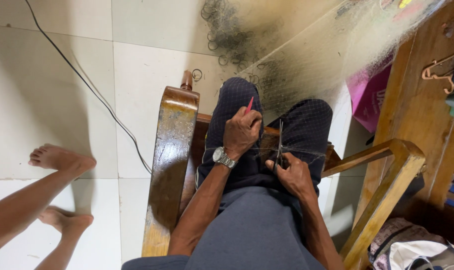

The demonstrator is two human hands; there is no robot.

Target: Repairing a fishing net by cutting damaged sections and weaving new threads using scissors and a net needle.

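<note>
While left hand point(242, 131) grips red tool point(249, 105), right hand point(293, 175) holds scissors point(279, 145) (at net point(317, 55)).

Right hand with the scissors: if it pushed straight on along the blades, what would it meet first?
The right hand points the scissors up-frame; the taut strand of fishing net across the knees comes first, seemingly already at the blades, though depth is unclear.

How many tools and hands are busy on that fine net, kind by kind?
Bare hands on the net: 2 (left hand, right hand)
Slim red netting needle: 1
Dark metal scissors: 1
Fine pale mesh fishing net: 1
Total: 5
</note>
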